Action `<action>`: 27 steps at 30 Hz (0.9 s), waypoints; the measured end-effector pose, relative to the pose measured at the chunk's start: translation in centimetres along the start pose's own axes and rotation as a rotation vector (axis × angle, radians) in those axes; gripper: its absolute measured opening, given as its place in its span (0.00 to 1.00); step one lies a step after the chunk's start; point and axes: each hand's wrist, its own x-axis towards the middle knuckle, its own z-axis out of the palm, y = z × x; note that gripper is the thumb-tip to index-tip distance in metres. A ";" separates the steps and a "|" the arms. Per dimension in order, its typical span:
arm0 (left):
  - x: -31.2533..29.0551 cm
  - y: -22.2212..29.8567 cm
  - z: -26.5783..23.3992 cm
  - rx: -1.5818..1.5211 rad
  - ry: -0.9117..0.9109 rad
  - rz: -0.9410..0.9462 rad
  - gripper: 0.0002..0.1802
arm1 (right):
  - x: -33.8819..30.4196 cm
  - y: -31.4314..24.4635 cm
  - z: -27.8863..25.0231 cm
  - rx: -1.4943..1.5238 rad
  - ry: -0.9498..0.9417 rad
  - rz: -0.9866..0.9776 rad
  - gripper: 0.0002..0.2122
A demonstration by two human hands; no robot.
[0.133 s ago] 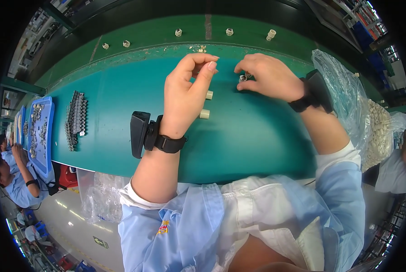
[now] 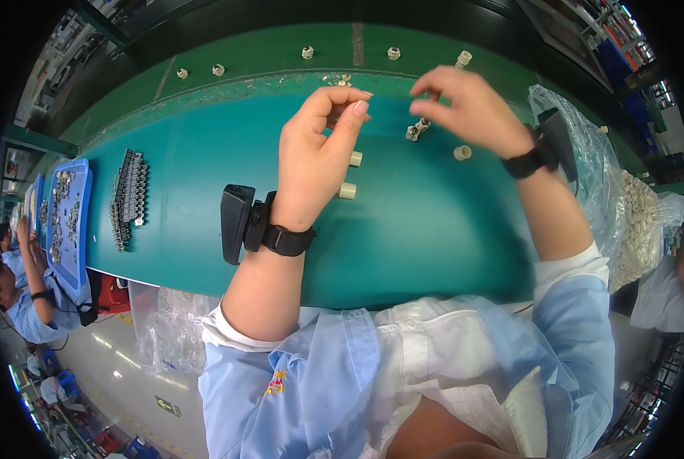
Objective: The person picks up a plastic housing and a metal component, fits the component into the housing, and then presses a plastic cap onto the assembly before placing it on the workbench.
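Observation:
My left hand (image 2: 323, 145) is closed in a pinch above the green mat (image 2: 433, 237), thumb against fingertips; anything between them is too hidden to make out. Two short cream cylindrical pieces, a nearer one (image 2: 347, 191) and a farther one (image 2: 355, 159), lie beside that wrist and palm. My right hand (image 2: 468, 111) is lifted over the mat with its fingers apart and nothing visible in them. Just below its fingertips sit small white-and-dark fittings (image 2: 412, 133), close together. Under the right palm lies a cream ring-shaped piece (image 2: 463, 153).
Several small fittings (image 2: 307, 52) stand in a spaced row along the far green ledge, with a cream tube (image 2: 463, 59) at its right. On the left are a stack of dark metal strips (image 2: 130, 199) and a blue tray (image 2: 82, 229) of parts. Clear plastic bags (image 2: 571, 153) border the right.
My right hand has let go of a small fitting, leaving it on the mat, and has moved up and right. The cream ring-shaped piece has come into view. My left hand stays pinched.

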 end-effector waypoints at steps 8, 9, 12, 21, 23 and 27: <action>0.1 0.1 0.1 0.009 -0.003 -0.001 0.08 | 4.6 7.2 1.6 0.041 0.054 0.308 0.13; 0.1 0.0 0.1 0.011 0.002 -0.007 0.08 | 5.3 7.6 2.7 0.026 0.057 0.345 0.13; 0.1 -0.1 0.0 0.007 -0.018 -0.028 0.08 | 6.6 8.6 4.2 -0.015 0.089 0.391 0.14; 0.0 -0.6 0.3 -0.049 -0.007 -0.151 0.09 | 5.0 4.6 1.8 0.398 0.067 0.241 0.14; -0.3 -0.2 0.8 -0.098 -0.014 -0.187 0.10 | 2.8 0.1 -0.2 0.548 -0.015 0.193 0.13; -1.1 0.6 1.9 -0.481 -0.157 -0.385 0.12 | -1.3 -4.6 -0.7 0.501 -0.090 0.047 0.09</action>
